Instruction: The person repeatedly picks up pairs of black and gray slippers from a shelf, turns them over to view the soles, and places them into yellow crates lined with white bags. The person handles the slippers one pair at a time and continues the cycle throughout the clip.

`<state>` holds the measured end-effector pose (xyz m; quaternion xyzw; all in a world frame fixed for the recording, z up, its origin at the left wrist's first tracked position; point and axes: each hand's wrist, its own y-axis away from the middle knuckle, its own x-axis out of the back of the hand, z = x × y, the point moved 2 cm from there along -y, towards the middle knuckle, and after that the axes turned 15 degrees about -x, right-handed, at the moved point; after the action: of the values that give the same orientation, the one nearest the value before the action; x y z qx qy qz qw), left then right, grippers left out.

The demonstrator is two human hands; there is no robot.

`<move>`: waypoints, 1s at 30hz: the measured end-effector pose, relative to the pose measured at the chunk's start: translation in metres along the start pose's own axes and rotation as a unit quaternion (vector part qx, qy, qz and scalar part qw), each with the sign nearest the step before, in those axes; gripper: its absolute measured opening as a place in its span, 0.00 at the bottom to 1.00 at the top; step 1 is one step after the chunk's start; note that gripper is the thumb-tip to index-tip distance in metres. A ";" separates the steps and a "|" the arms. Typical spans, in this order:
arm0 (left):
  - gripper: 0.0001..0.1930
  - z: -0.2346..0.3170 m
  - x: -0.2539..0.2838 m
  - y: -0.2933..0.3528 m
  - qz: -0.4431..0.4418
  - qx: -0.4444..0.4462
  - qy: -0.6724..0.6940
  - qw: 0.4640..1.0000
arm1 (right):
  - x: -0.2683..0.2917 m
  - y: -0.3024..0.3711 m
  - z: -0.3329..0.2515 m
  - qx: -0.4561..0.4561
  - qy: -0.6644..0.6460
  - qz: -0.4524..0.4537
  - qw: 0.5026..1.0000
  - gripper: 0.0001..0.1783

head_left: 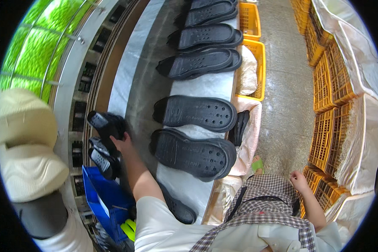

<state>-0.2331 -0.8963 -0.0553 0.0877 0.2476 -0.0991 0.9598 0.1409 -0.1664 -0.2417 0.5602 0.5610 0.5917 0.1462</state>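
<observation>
My left hand reaches out to the left with its fingers closed on the near end of a black perforated shoe piece. More of these black shoe pieces lie just below it along the side of the bench. To the right of my left forearm, a pair of black shoe soles with holes at the toe end lies on the bench. My right hand hangs beside my checked apron, its fingers curled in and nothing visible in them.
Farther black soles lie in a row along the bench. Yellow crates and a pink-lined container stand against its right side. Stacked orange crates line the aisle's right. A blue box sits near my left arm.
</observation>
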 end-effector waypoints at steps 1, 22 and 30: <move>0.44 -0.003 -0.002 -0.011 -0.002 -0.042 -0.022 0.999 | -0.001 0.001 -0.003 0.005 0.008 0.006 1.000 0.14; 0.16 0.172 0.077 0.352 -0.284 0.273 0.056 0.917 | 0.120 0.021 -0.061 0.287 -0.151 -0.087 0.942 0.22; 0.20 0.157 0.137 0.583 -0.380 0.468 0.014 0.798 | 0.168 0.140 -0.146 0.327 -0.531 -0.445 0.643 0.31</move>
<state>0.0921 -0.3879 0.0823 0.4267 0.1982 -0.5581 0.6835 0.0280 -0.1505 -0.0047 0.4726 0.7258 -0.1659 0.4716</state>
